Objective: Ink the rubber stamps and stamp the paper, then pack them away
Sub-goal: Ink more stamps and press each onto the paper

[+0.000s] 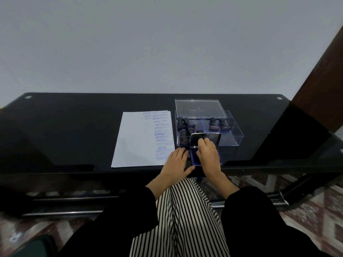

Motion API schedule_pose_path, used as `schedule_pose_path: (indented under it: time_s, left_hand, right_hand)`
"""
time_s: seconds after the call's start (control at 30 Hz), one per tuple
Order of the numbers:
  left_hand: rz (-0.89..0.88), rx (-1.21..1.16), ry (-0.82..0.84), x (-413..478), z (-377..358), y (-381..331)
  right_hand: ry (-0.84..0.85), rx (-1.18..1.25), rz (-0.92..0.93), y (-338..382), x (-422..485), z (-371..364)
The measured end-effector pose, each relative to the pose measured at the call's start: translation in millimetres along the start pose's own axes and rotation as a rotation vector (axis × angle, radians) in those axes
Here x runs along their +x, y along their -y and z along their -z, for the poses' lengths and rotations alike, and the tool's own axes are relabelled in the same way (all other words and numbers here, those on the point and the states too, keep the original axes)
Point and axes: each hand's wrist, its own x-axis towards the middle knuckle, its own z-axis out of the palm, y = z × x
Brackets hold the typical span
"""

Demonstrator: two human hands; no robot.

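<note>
Stamping looks done, stamps (182, 127) boxed behind the ink pad (192, 157); right fingers (201, 142) curl on its lid (210, 136), left fingers (181, 152) flat alongside.

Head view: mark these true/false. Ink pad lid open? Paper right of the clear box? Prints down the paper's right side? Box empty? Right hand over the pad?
1. The ink pad has its lid open. True.
2. The paper lies to the right of the clear box. False: it lies to its left.
3. Stamp prints run down the paper's right side. True.
4. The clear box is empty. False: it holds several stamps.
5. The right hand is over the ink pad. True.
</note>
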Motion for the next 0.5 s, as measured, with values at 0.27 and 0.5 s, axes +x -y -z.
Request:
schedule_pose_path:
  time_s: [0.27,0.5]
  left_hand:
    - [-0.024,-0.195,-0.161,5,58,37]
    - [0.174,-0.157,-0.273,19,95,93]
  right_hand:
    - [-0.047,0.204,0.063,23,14,11]
    - [0.035,0.318,0.141,88,76,14]
